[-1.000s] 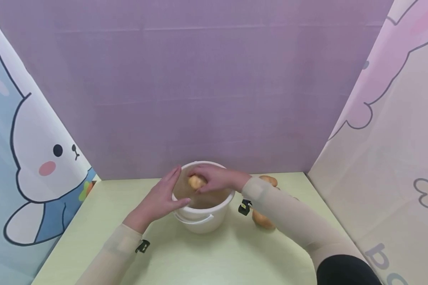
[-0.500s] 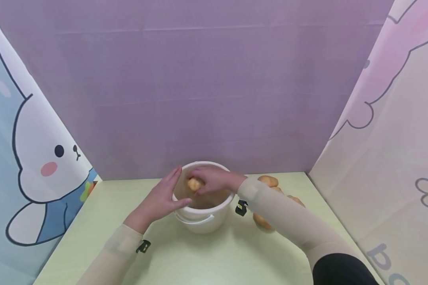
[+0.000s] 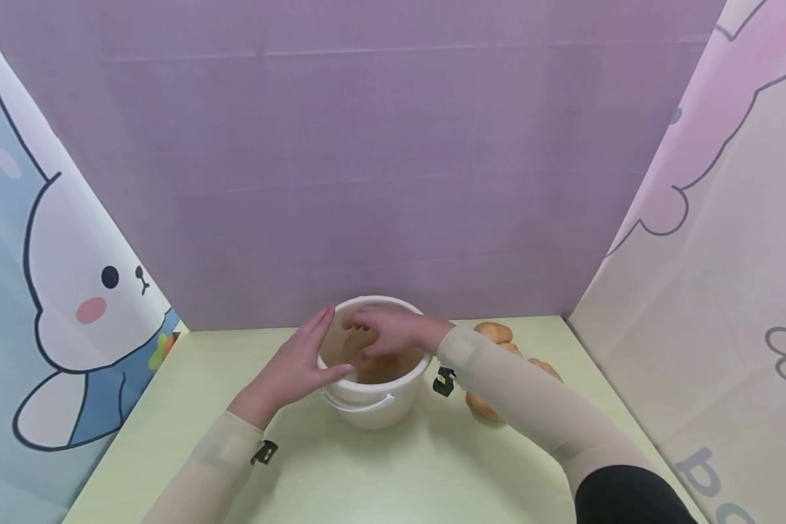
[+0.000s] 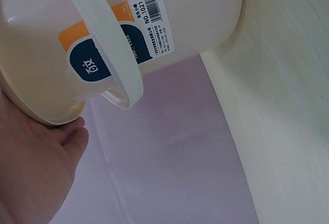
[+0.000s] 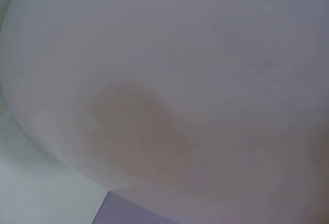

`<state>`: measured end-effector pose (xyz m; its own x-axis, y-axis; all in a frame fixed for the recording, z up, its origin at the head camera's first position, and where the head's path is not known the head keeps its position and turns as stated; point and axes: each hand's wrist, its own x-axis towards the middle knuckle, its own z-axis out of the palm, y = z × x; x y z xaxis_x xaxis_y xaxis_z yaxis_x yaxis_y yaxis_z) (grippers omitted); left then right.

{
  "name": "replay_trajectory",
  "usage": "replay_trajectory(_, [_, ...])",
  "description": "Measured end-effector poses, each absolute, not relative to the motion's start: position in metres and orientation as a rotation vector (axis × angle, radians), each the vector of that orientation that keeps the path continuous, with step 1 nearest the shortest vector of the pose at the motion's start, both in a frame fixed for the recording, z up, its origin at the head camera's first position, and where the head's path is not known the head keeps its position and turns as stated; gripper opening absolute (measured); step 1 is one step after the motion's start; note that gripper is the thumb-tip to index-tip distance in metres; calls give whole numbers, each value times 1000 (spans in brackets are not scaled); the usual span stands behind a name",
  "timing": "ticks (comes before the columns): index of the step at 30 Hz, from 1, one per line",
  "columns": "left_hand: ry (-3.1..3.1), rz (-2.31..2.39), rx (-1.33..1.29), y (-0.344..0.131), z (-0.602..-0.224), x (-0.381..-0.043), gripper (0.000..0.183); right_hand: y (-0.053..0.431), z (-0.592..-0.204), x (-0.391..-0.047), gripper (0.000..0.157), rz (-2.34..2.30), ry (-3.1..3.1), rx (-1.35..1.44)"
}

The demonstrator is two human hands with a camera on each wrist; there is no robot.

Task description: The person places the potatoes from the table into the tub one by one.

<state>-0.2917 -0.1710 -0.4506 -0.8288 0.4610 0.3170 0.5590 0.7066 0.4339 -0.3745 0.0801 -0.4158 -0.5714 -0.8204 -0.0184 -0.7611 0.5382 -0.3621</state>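
**Right Hand Inside White Bucket, Left Hand at Rim**

The white bucket [image 3: 375, 409] stands upright on the pale yellow-green table [image 3: 367, 480], in front of the purple backdrop [image 3: 393, 160]. The left hand [image 3: 295, 367] holds the bucket at its left rim: the thumb extends over the opening, and the other fingers lie along the outer left side. The right hand [image 3: 396, 331] is inside the mouth of the bucket, fingers parted and slightly bent—it grasps nothing visible.

Below the right hand, inside the bucket, is an orange-brown shape [image 3: 383, 367], too blurred to outline. Several potatoes [image 3: 494, 332] lie on the table to the right of the bucket, partly covered by the right forearm in its beige sleeve [image 3: 530, 397]. Their full number cannot be told.

The white handle [image 3: 360, 406] is lowered across the near side of the bucket. In the left wrist view, it passes in front of a label [image 4: 149, 29] in orange, dark blue and white, marked "NO.1021" beside a barcode. In the right wrist view, the pale bucket wall fills most of the area—a blurred brown patch [image 5: 139, 131] shows on it.
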Motion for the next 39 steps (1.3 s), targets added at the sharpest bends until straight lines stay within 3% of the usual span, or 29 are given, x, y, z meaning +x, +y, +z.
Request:
replay_trajectory(13, [-2725, -784, -831, -169, -449, -293, 115, 100, -391, -364, 42, -610, 2612, -1448])
replay_trajectory(25, [-2723, -815, -832, -162, -450, -294, 116, 167, -380, -325, 25, -1033, 2714, -1550])
replay_trajectory(32, [-2727, -788, -810, -169, -448, -290, 115, 222, -386, -303, 21, -1181, 2817, -1336])
replay_trajectory(39, [-2724, -775, -805, -175, -448, -289, 115, 275, -417, -284, 16, -1253, 2903, -1145])
